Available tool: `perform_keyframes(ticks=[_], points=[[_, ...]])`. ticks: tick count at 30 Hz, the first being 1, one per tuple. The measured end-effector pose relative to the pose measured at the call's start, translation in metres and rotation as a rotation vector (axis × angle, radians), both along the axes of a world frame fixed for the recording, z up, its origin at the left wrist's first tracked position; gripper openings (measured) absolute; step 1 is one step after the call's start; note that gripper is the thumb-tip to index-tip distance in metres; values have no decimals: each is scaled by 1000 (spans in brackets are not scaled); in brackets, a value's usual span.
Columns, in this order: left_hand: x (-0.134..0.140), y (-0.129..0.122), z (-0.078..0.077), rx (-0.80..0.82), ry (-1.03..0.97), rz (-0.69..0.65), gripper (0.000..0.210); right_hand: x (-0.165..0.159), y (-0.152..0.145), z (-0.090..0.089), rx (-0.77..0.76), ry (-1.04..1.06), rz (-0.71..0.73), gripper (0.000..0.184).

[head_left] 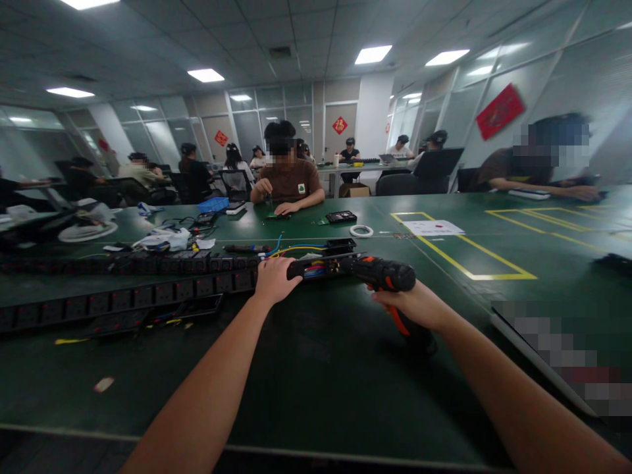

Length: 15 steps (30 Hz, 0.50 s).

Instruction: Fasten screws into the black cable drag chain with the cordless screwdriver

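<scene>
My right hand (417, 304) is wrapped round the handle of a black and orange cordless drill (382, 273). The drill lies nearly level, its nose pointing left at the end of a long black power strip (168, 289). My left hand (272, 283) grips the strip near that end, thumb toward the drill. Beside my left hand, red and blue wires (316, 268) show inside the strip's opened end section. Blue and yellow wires (296, 249) rise behind it. Whether the drill's tip touches a screw is too small to tell.
A second power strip (172, 263) lies behind the first. Beyond it are a screwdriver (247, 249), plastic bags and cables. A white tape roll (361, 231) and a paper sheet (433, 228) sit farther back. A co-worker (291, 178) sits opposite, another (536, 161) at right.
</scene>
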<state>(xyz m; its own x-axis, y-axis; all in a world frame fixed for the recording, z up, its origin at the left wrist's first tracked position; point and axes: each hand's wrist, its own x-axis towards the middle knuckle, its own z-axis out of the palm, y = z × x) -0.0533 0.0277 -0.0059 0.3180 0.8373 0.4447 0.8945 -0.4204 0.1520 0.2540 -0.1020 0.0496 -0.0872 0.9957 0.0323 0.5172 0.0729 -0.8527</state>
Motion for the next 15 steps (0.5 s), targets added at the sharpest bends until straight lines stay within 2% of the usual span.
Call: perform_keyframes(ticks=[4, 10, 15], points=[[1, -1, 2, 0, -1, -1, 48, 1, 3, 1, -12, 20, 35, 24], [1, -3, 4, -14, -2, 5, 48, 0, 4, -1, 123, -126, -5, 20], [0, -2, 2, -5, -7, 2, 48, -2, 2, -2, 162, -175, -29, 17]])
